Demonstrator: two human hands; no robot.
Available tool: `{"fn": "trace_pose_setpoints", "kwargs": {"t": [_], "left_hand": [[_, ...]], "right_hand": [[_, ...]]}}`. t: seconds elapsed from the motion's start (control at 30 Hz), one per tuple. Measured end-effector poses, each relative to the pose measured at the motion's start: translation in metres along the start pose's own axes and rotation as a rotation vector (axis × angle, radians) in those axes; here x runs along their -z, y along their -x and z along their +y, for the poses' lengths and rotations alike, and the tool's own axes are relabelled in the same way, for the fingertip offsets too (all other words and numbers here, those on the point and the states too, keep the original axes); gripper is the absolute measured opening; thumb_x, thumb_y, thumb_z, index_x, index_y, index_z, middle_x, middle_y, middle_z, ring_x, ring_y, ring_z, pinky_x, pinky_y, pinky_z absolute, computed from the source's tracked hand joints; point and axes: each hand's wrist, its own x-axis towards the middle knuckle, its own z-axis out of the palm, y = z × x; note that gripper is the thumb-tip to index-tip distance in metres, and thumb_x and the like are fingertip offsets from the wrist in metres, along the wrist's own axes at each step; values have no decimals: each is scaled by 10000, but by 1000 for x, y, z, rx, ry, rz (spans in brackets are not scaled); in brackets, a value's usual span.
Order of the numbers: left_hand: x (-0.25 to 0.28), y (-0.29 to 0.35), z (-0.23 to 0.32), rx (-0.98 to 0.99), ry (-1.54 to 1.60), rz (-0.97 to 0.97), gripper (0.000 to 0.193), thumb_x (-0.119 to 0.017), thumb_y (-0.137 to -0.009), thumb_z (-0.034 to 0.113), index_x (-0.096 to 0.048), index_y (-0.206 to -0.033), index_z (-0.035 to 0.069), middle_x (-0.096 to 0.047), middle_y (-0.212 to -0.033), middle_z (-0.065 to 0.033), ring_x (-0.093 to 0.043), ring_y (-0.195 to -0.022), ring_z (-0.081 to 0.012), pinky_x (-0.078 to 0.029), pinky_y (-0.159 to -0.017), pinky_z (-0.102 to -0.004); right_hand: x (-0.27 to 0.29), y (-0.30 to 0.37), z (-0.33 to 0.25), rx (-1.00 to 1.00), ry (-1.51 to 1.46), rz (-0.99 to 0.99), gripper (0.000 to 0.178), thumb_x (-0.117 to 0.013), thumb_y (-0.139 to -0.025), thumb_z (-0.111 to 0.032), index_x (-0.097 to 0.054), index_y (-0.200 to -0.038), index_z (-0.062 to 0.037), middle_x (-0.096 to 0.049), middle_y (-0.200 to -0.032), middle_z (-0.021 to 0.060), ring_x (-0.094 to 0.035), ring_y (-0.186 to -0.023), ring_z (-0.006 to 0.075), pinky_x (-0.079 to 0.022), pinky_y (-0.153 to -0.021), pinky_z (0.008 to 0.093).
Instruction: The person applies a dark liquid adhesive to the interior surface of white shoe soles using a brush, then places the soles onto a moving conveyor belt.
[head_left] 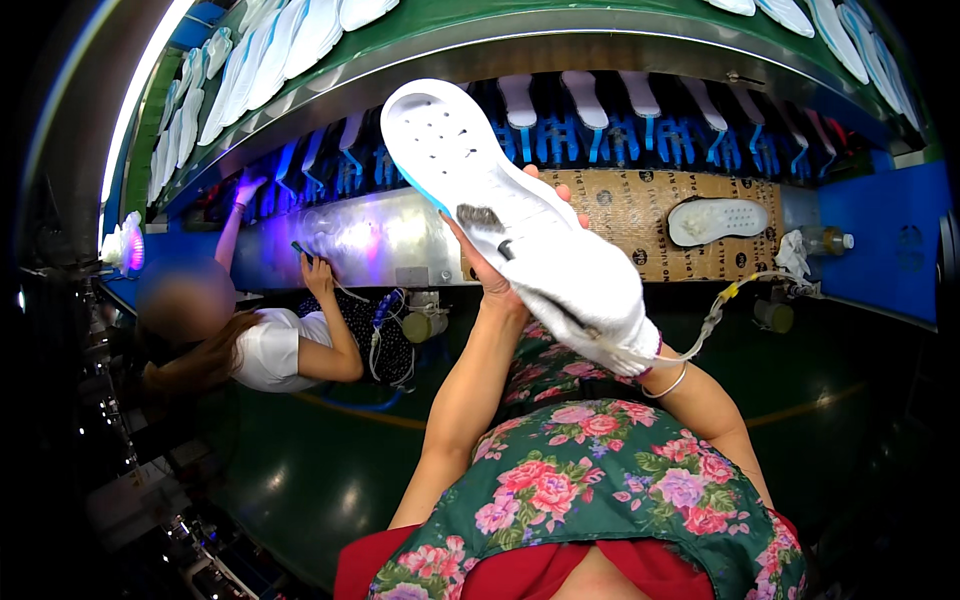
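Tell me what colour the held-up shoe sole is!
The shoe sole is mostly white, with blue along one edge, best in the head view.

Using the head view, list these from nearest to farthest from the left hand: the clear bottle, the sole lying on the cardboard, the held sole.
1. Held sole: touching the left hand.
2. Lying sole: to the right, on the cardboard.
3. Clear bottle: farther right, beyond the cardboard.
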Motion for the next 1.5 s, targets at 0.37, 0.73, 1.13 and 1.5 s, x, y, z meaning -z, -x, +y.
{"fn": "trace_pose_setpoints", "kwargs": {"t": [0.37, 0.73, 1.13, 1.5], "left_hand": [[9, 0, 14, 1, 28, -5, 1030, -481, -690, 895, -479, -1354, 107, -595, -1182, -258, -593, -1009, -479, -481, -900, -620], [-1, 3, 26, -31, 63, 43, 1102, -663, -672, 777, -329, -1454, 76, -485, -1307, -254, -514, -1128, -481, -525, -853, -592], [-1, -2, 48, 194, -132, -14, 1020, -677, -668, 770, -409, -1324, 36, -519, -1164, -141, -475, -859, -285, -386, -747, -398], [-3, -19, 65, 381, -221, -222, 1077, -615, -658, 817, -473, -1299, -36, -544, -1115, -231, -559, -771, -305, -432, -682, -401]], "right_hand": [[1, 14, 3, -12, -42, -96, 242, -782, -746, -81, -749, -984, -113, -721, -902, 84, -694, -830, 262, -542, -743, 342], [11, 10, 4, -82, -315, -192, 219, -787, -733, -67, -744, -947, -93, -717, -885, 86, -677, -781, 232, -534, -685, 330], [11, 17, 7, -260, -400, -166, 196, -781, -736, -62, -747, -927, -95, -730, -920, 68, -691, -820, 223, -547, -717, 325], [18, 13, -6, -283, -329, -168, 191, -773, -764, -96, -739, -952, -86, -725, -937, 72, -688, -821, 231, -537, -743, 326]]}}
